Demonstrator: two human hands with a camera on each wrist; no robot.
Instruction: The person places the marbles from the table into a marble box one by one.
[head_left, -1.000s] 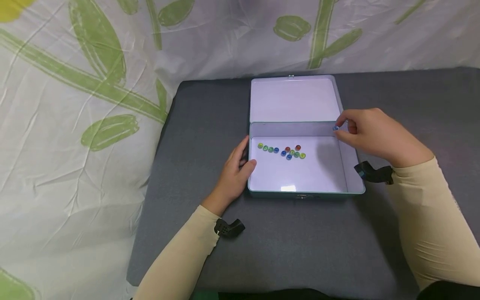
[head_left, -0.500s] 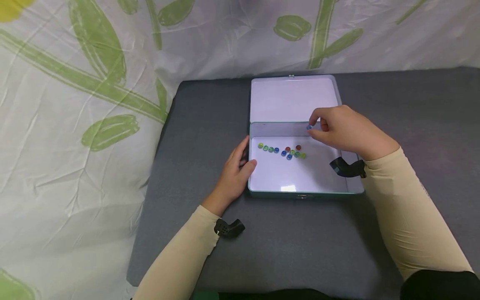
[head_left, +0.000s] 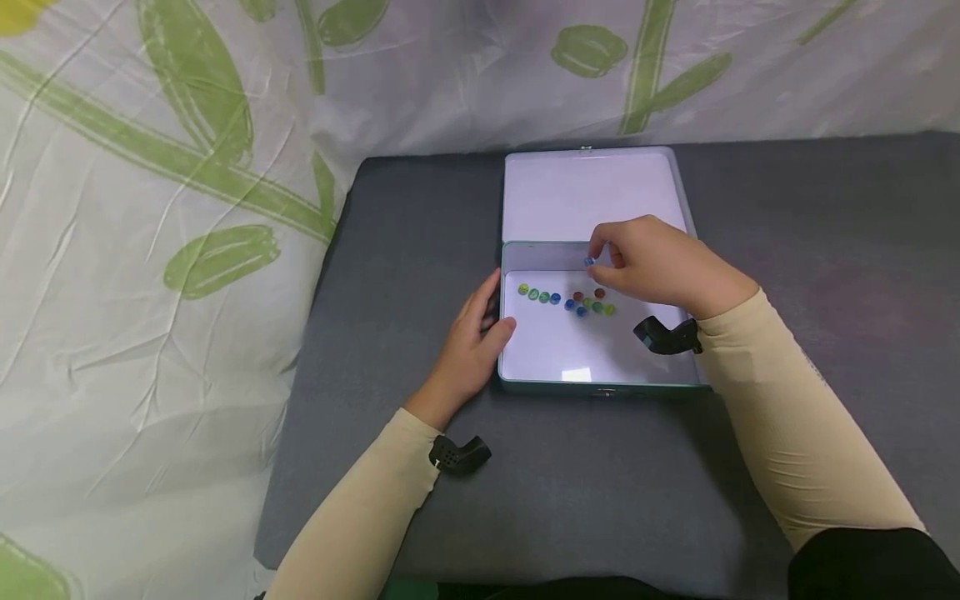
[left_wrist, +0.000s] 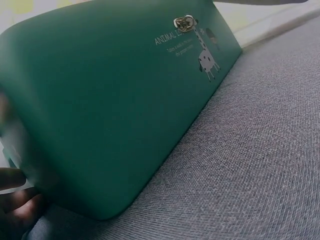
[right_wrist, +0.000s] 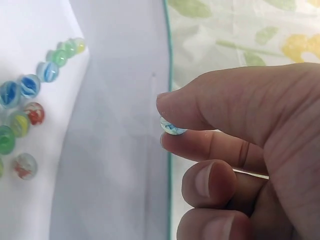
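An open tin box (head_left: 540, 354), green outside and white inside, lies on the dark table. Its left wall is held by my left hand (head_left: 468, 358), with the thumb over the rim and fingers along the outside. Between thumb and index finger, my right hand (head_left: 660, 262) pinches a clear-and-blue marble (right_wrist: 172, 126) above the back part of the box. Several glass marbles (right_wrist: 49, 72) rest on the box floor below; some form a row at the left, while blue, red, green and yellow ones cluster nearer the middle.
The white lid (head_left: 592, 196) lies folded back behind the box. On the box's front are a metal clasp (left_wrist: 184, 23) and a giraffe print (left_wrist: 206, 59). A leaf-patterned cloth (head_left: 450, 75) hangs behind the grey table (head_left: 397, 250).
My right hand has moved left with the marble, from the box's right wall to above the back middle. My left hand stays on the box, and the marbles inside keep their places.
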